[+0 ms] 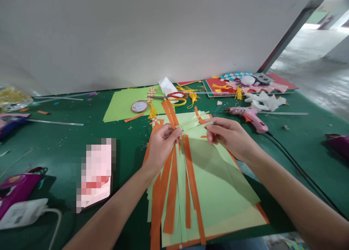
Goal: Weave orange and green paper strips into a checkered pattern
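Note:
Over a stack of pale green paper sheets, both my hands work on narrow paper strips. My left hand pinches light green paper strips where they cross orange paper strips. Long orange and green strips hang down from there across the sheets. My right hand has thumb and forefinger closed on the right end of a light green strip. Just beyond the left hand, a small orange-and-white woven piece lies partly hidden.
Scissors, a round tin and a yellow tassel lie behind on green paper. A pink glue gun with its cord is at right. A phone and a white charger are at left.

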{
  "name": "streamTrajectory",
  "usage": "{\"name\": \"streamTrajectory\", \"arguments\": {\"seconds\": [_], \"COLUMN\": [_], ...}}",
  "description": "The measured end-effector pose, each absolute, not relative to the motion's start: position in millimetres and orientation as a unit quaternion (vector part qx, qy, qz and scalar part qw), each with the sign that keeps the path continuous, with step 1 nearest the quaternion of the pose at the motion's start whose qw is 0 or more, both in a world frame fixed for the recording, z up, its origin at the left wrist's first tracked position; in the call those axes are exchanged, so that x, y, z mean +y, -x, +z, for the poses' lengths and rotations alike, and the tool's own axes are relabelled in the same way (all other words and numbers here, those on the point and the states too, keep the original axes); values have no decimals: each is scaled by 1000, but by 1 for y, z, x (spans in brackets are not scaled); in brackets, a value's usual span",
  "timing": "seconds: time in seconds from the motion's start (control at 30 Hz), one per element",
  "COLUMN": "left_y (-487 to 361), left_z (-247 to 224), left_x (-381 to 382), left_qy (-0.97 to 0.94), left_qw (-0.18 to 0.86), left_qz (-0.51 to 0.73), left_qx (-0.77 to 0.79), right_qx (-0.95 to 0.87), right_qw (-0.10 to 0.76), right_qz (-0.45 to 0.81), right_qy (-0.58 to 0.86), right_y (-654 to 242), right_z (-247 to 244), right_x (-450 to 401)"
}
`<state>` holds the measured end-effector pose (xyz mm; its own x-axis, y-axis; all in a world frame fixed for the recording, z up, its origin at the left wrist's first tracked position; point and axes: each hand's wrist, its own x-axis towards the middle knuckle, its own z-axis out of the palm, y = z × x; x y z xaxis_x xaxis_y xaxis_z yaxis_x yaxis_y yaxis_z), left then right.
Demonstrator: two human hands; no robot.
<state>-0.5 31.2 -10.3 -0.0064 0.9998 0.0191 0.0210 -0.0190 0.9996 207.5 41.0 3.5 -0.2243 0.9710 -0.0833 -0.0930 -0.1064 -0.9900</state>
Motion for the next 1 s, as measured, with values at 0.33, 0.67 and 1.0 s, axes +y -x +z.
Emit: {"name": "streamTrajectory", "arguments": {"seconds": [0.33,0.67,1.0], "left_y": [1,0,0], "left_z": [-13,-11,-10], "left_x": [31,30,31], "left_qy": [-512,-511,-513], "left_qw": [472,475,481], "left_qz": [508,505,494], "left_qx": [507,508,511], "right_qx": [-367,-340,-409], "right_qw": [403,378,380], "right_qz": [746,779,735], "right_qy": [383,367,385], "right_y": [-211,-210,-209], "right_z": [9,9,3], "right_x": [43,44,41]}}
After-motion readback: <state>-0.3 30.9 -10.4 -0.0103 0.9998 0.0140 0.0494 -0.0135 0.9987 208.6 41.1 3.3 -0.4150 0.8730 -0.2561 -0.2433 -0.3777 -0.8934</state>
